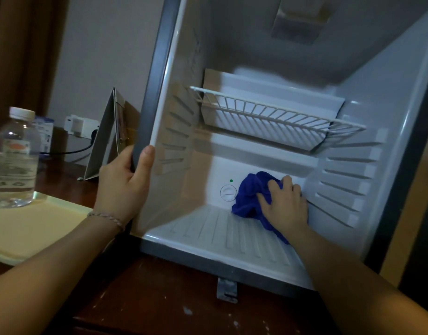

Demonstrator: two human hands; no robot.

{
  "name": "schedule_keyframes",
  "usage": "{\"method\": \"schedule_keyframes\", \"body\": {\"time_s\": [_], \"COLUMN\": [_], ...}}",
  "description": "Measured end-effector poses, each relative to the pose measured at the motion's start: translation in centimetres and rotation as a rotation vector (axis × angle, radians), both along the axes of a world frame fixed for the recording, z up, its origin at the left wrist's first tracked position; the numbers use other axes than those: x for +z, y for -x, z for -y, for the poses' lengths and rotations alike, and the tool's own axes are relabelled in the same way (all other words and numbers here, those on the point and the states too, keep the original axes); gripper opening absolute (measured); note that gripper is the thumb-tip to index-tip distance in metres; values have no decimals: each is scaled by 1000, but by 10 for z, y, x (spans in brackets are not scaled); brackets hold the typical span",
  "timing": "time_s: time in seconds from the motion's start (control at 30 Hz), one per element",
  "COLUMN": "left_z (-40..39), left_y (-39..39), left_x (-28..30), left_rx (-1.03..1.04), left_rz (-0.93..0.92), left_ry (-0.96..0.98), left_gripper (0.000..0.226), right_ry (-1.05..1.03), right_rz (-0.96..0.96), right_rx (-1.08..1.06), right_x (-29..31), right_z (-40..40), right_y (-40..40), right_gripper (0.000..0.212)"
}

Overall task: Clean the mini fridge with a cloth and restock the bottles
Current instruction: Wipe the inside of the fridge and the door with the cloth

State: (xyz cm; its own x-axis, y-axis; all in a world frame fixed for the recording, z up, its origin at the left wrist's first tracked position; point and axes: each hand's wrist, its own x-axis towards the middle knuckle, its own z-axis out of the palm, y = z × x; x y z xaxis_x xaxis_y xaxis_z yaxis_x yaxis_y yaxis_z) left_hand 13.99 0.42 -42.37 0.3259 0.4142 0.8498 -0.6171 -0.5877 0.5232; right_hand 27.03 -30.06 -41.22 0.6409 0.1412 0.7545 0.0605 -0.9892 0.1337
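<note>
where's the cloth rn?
Head view, lower right: the blue cloth is inside the mini fridge, pressed against the back wall by the right hand, beside the thermostat dial.
</note>
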Motion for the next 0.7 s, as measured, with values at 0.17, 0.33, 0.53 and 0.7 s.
{"method": "schedule_keyframes", "body": {"time_s": [0.17,0.33,0.53,0.7], "left_z": [2,1,0,3], "left_y": [2,3,3,8], "left_x": [0,0,1,3], "left_rx": [4,-2,-14,-9], "left_rz": [-10,6,3,20], "left_ry": [17,6,2,16], "left_gripper": [20,19,23,21], "right_ry": [-160,124,242,143], "right_rz": [140,320,369,369], "right_rx": [129,29,-15,-14], "right_x": [21,27,25,17], "right_z": [-18,-12,6,9], "right_y": [-6,-7,-12,-16], "right_gripper": [38,34,34,32]}}
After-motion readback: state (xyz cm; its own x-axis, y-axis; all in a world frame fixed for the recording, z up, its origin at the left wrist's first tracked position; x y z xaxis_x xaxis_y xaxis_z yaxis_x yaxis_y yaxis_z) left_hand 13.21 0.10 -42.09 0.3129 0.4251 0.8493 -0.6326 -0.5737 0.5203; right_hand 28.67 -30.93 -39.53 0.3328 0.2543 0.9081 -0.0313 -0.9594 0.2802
